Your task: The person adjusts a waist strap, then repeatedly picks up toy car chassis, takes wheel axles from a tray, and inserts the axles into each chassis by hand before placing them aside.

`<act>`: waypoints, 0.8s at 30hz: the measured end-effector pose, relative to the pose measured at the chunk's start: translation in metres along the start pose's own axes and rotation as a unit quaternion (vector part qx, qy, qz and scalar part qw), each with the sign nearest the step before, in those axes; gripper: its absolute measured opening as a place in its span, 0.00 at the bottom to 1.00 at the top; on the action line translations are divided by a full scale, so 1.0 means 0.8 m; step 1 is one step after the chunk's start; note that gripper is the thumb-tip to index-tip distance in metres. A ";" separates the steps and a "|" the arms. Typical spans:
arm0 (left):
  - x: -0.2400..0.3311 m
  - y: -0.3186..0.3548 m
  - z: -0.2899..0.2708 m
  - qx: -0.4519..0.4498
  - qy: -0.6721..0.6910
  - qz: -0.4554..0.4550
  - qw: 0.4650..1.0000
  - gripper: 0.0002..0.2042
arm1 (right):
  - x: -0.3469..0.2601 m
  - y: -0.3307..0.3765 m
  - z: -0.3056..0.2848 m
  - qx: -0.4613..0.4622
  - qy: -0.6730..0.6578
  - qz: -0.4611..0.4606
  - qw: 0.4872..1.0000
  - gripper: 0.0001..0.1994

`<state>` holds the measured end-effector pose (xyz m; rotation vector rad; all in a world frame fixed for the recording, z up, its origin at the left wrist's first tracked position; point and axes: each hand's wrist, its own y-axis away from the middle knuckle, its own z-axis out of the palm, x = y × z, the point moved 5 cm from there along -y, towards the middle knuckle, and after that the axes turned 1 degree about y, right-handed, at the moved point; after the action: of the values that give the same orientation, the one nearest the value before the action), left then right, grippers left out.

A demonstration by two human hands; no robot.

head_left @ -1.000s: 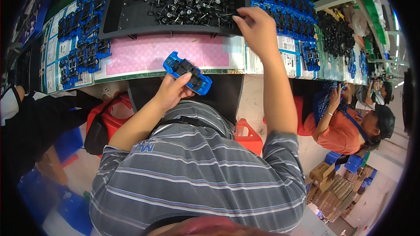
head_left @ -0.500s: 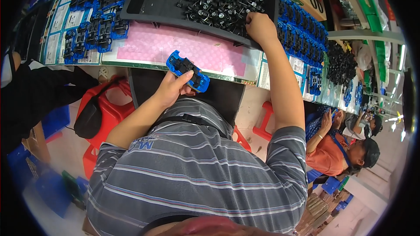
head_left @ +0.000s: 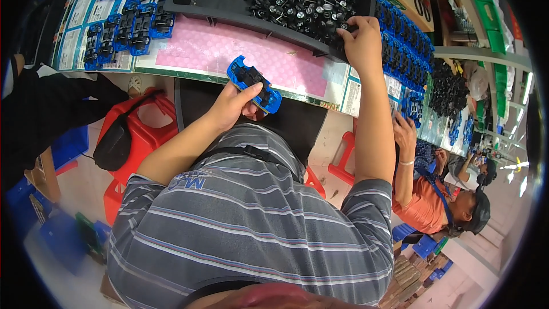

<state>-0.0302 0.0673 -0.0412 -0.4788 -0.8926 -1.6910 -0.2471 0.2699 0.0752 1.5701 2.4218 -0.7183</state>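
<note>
My left hand [head_left: 237, 103] is closed around a blue toy car body [head_left: 254, 86], with its black underside facing up and my thumb pressed on it. It is held just off the table's near edge. Over the right end of a black tray [head_left: 229, 14], my right hand [head_left: 363, 40] has its thumb and fingertips pinched together among loose black toy wheels on metal axles [head_left: 309, 0]. What sits between those fingertips is too small and dark to make out.
Rows of blue toy car bodies [head_left: 134, 26] lie left of the tray, and more [head_left: 403, 40] lie to its right. A pink sheet [head_left: 229, 46] covers the table in front. A co-worker's hand [head_left: 405, 134] reaches the table at right. A red stool [head_left: 143, 149] stands at left.
My right hand has shifted slightly right along the tray with its fingertips still low among the wheels. The left hand keeps hold of the toy car body. The co-worker's arm has reached toward the table.
</note>
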 end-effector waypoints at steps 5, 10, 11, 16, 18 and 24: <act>-0.010 -0.014 0.006 -0.029 -0.016 -0.032 0.999 0.10 | 0.017 0.019 0.003 -0.028 -0.156 0.090 0.983 0.11; -0.007 -0.019 0.018 -0.035 -0.030 -0.030 0.998 0.10 | 0.025 0.037 0.009 0.004 -0.325 0.087 0.942 0.18; -0.004 -0.021 0.021 -0.042 -0.035 -0.027 0.998 0.10 | 0.024 0.039 0.010 0.003 -0.328 0.089 0.941 0.18; 0.004 -0.023 0.017 -0.029 -0.021 0.006 0.999 0.12 | -0.029 0.064 -0.020 0.071 -0.211 0.040 0.974 0.26; 0.004 -0.023 0.016 -0.018 -0.015 0.026 0.999 0.12 | -0.069 0.089 -0.025 0.019 -0.206 -0.012 0.978 0.29; 0.006 -0.020 0.030 -0.024 -0.019 0.061 0.998 0.13 | -0.117 0.155 0.032 -0.099 -0.277 -0.047 0.955 0.30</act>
<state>-0.0498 0.0845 -0.0276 -0.5875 -0.8344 -1.5996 -0.0988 0.2220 0.0516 1.0113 2.0767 -0.7761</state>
